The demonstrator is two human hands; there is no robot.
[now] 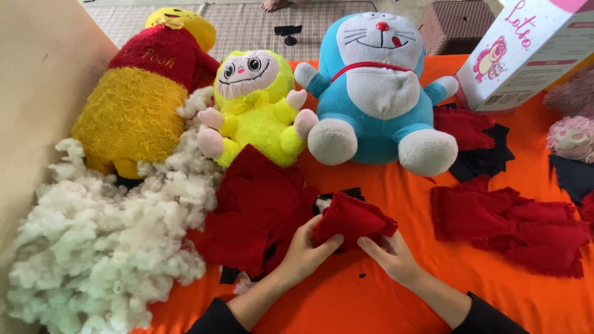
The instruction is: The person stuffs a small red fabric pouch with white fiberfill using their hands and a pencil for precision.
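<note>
My left hand (pixel 303 252) and my right hand (pixel 391 255) both grip a small puffy red fabric piece (pixel 351 218) just above the orange cloth (pixel 383 303). The left thumb presses its lower left edge, the right fingers pinch its lower right corner. A heap of red fabric pieces (pixel 257 210) lies right beside my left hand. A big pile of white stuffing fibre (pixel 105 241) spreads at the left.
Three plush toys sit at the back: a yellow bear in a red shirt (pixel 139 93), a neon yellow doll (pixel 260 105), a blue and white cat (pixel 377 86). More red pieces (pixel 513 226) lie right, black pieces (pixel 489 158) beyond. A white box (pixel 526 55) stands top right.
</note>
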